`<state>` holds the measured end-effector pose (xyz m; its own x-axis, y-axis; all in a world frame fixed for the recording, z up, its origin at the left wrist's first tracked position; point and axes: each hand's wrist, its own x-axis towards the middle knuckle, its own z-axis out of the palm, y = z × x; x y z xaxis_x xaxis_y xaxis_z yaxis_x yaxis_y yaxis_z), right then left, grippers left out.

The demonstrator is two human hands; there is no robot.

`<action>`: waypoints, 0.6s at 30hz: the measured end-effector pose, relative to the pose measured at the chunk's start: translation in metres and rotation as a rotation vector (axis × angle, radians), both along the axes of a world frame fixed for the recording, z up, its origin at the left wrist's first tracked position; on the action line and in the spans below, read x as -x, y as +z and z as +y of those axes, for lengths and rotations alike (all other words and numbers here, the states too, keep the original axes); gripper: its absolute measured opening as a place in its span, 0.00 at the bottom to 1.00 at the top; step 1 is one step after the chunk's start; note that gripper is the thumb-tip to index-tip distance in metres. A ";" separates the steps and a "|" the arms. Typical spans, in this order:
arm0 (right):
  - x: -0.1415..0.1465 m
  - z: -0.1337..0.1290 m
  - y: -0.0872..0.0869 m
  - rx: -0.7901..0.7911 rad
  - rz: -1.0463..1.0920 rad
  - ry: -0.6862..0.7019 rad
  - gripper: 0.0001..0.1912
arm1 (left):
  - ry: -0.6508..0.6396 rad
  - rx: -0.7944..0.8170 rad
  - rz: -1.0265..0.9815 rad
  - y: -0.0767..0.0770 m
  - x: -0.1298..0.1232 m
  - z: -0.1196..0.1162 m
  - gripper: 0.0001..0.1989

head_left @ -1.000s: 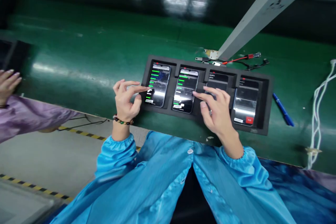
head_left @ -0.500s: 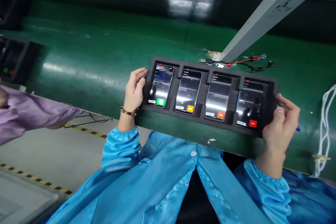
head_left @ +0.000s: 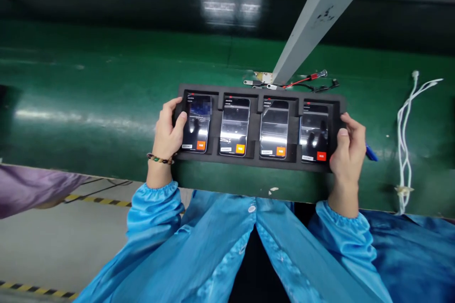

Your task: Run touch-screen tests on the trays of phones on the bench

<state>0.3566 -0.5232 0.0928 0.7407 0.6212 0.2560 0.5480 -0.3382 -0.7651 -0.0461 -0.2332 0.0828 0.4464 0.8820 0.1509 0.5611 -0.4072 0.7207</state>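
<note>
A long black foam tray [head_left: 216,123] lies over the green bench, close to its front edge, with several phones face up in its slots. The leftmost phone [head_left: 197,123] shows an orange-red square at its lower corner. Beside it, another phone [head_left: 234,125] has an orange square, as does the following phone [head_left: 274,128]. A red square lights the rightmost phone [head_left: 314,131]. My left hand [head_left: 168,128] grips the tray's left end, thumb on top. Around the right end is my right hand [head_left: 349,149], fingers at the far corner.
Behind the tray, cables [head_left: 309,80] lie by the foot of a grey post [head_left: 302,23]. A bundled white cable [head_left: 403,147] and a blue object [head_left: 371,153] are at the right. Another person's purple sleeve [head_left: 35,187] shows at the left.
The view has shifted; the tray appears further left and more level, both hands still on it. The leftmost phone's square has turned from green to orange-red.
</note>
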 end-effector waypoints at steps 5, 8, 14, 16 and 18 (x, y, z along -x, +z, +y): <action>0.002 0.000 0.000 0.017 -0.023 0.001 0.23 | 0.008 -0.008 0.019 -0.001 -0.001 0.001 0.26; 0.001 -0.001 -0.001 0.019 -0.022 0.009 0.24 | 0.010 -0.004 0.020 -0.001 -0.001 0.001 0.26; 0.001 -0.001 0.000 0.014 -0.008 0.006 0.23 | 0.016 -0.003 0.027 0.002 -0.003 0.000 0.26; 0.001 -0.001 0.001 0.012 -0.009 0.004 0.23 | 0.014 -0.004 0.030 0.002 -0.003 0.000 0.26; 0.001 -0.001 0.001 0.015 -0.009 0.004 0.23 | 0.015 -0.003 0.039 0.002 -0.002 0.000 0.26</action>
<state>0.3553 -0.5241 0.0936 0.7361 0.6277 0.2534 0.5561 -0.3473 -0.7551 -0.0437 -0.2333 0.0845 0.4383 0.8884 0.1364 0.5949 -0.4005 0.6969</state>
